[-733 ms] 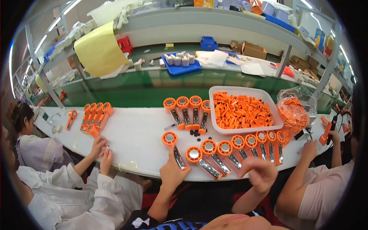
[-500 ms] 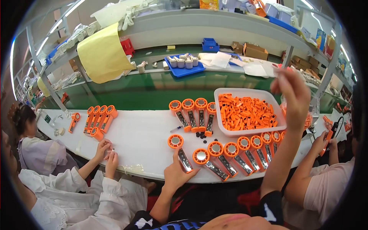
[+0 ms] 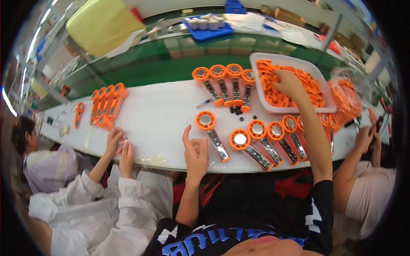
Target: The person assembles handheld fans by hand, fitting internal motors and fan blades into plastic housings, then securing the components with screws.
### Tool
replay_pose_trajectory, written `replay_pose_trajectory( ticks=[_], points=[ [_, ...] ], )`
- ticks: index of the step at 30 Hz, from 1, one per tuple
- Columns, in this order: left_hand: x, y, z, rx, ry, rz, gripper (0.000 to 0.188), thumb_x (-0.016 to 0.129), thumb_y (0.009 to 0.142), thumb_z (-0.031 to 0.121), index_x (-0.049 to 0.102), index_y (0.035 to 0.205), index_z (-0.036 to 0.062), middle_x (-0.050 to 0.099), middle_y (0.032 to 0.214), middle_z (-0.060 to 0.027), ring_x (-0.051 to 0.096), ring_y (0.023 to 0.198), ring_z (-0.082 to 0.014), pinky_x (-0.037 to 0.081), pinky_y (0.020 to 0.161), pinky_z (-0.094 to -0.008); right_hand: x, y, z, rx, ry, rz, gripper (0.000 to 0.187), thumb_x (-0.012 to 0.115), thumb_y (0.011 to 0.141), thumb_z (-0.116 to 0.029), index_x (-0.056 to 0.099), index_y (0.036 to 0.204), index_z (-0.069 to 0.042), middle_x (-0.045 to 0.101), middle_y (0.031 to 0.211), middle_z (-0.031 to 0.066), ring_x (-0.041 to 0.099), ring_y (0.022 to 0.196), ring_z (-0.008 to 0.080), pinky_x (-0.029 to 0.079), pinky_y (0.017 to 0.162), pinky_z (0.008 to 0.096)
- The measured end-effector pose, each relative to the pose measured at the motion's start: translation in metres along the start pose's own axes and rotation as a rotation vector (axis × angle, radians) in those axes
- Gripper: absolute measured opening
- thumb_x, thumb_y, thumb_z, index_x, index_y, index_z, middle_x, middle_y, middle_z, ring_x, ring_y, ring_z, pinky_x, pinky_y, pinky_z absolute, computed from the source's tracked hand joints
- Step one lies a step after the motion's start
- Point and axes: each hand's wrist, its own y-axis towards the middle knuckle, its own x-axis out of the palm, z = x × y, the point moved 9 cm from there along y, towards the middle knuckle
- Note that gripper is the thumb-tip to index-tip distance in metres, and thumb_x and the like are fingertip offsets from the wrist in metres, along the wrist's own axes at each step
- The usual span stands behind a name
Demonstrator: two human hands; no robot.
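Beside my left hand [image 3: 196,158], an open orange fan-like unit [image 3: 206,121] lies on the white tabletop, its round head holding a silver disc and its handle baring a circuit board. My left hand is raised, fingers apart, with nothing in it. Into a white plastic bin [image 3: 294,110] reaches my right hand [image 3: 291,84], among many small orange plastic pieces [image 3: 314,87]. Its fingertips are partly hidden there, so I cannot tell whether it grips a piece. A row of similar open units [image 3: 257,128] lies below the bin.
More orange units [image 3: 218,71] lie left of the bin, near small black pieces [image 3: 235,110] and a pen-like item [image 3: 204,103]. A clear bag of orange parts [image 3: 347,98] is right of the bin. Co-workers' hands [image 3: 119,145] are at the left, others [image 3: 369,138] at the right.
My right hand has come down from the air into the bin. My left hand has let go of the orange unit and lifted off it. The view has tilted downward.
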Motion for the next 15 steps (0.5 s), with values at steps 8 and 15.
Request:
replay_pose_trajectory(
  ticks=[8,15],
  points=[
    [0.005,0.03,0.012,0.371,0.291,0.166,0.05,0.055,0.093,0.021,0.042,0.135,-0.0024,0.056,0.118,-0.0218,0.057,0.102,-0.0365,0.044,0.092,-0.0423,0.041,0.014,0.058,-0.088,0.04,-0.078,0.028,0.076,0.066,-0.006,0.066,0.091,0.0,0.064,0.091,0.0176,0.061,0.085,0.0335,0.048,0.077,0.0418],
    [-0.005,0.025,0.003,0.238,0.228,0.156,0.053,0.055,0.093,0.025,0.039,0.137,-0.0003,0.057,0.116,-0.0209,0.052,0.107,-0.038,0.04,0.097,-0.0441,0.017,0.012,0.01,-0.04,0.227,-0.081,0.023,0.071,0.075,-0.006,0.057,0.091,0.003,0.061,0.081,0.0137,0.058,0.071,0.0233,0.046,0.067,0.0346]
  ],
)
